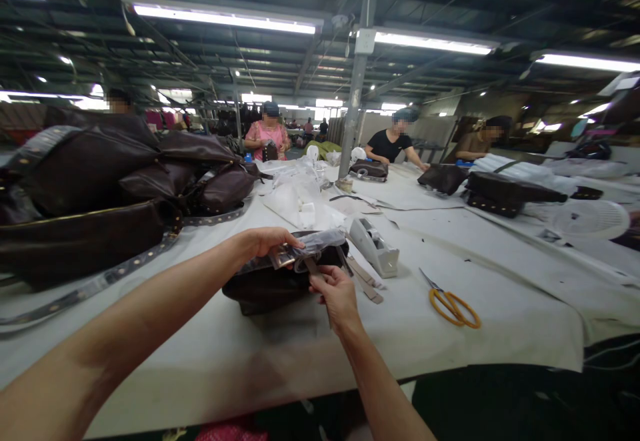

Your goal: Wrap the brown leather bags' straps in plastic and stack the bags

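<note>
With closed fingers, our left hand [273, 241] holds a plastic-wrapped strap [324, 241]; our right hand [339, 294] pinches a brown strip [312, 266]. Under our left fingers sits a leather bag [265, 291].

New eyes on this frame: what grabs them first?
Probably the heap of dark bags filling the left side. Next, the orange-handled scissors on the pale table, right of the hands. Front and centre, the left hand holds a dark bag while the right hand pinches a narrow brown strip.
</note>
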